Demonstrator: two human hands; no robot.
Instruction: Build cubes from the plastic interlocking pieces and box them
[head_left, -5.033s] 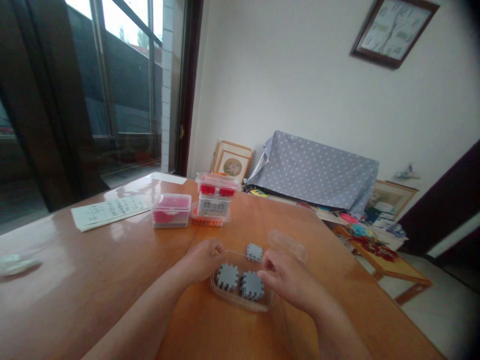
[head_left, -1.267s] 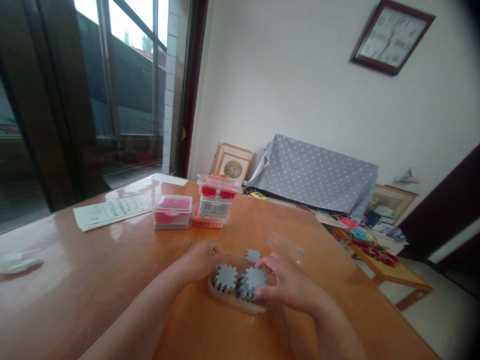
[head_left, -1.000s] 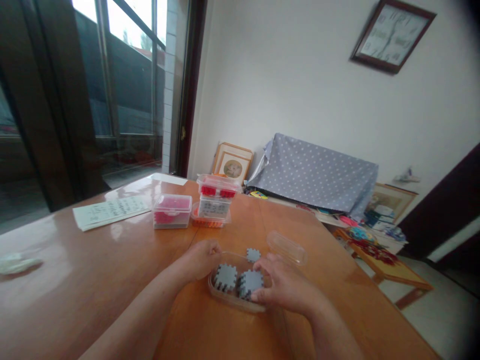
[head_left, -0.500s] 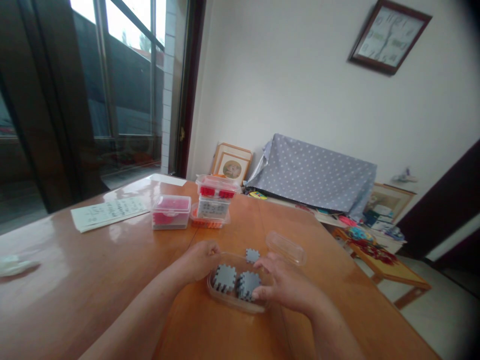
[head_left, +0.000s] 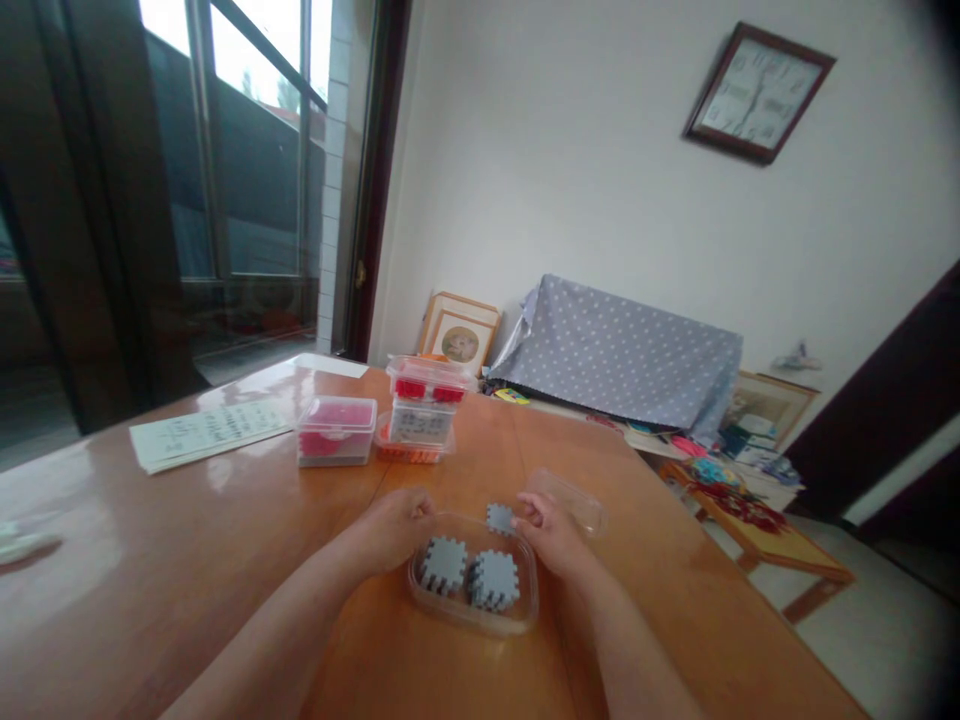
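Note:
A clear plastic box (head_left: 525, 612) lies on the wooden table (head_left: 187, 560) in front of me, with two grey toothed puzzle cubes (head_left: 471, 573) side by side in it. My left hand (head_left: 394, 530) is curled against the box's left rim. My right hand (head_left: 546, 530) reaches past the box's far right corner, its fingertips pinched on a flat grey puzzle piece (head_left: 498, 517) that lies on the table. The box's clear lid (head_left: 577, 503) lies just beyond my right hand.
Farther back stand a clear box of red pieces (head_left: 335, 431) and a stack of boxes (head_left: 424, 407) with red, grey and orange pieces. A printed sheet (head_left: 202, 432) lies at the left. Beyond the table's far edge are a dotted cloth, picture frames and a low table.
My right hand has let go of the right-hand cube in the box and moved forward to the loose flat grey piece. My left hand stays at the box's rim. The view has tilted slightly.

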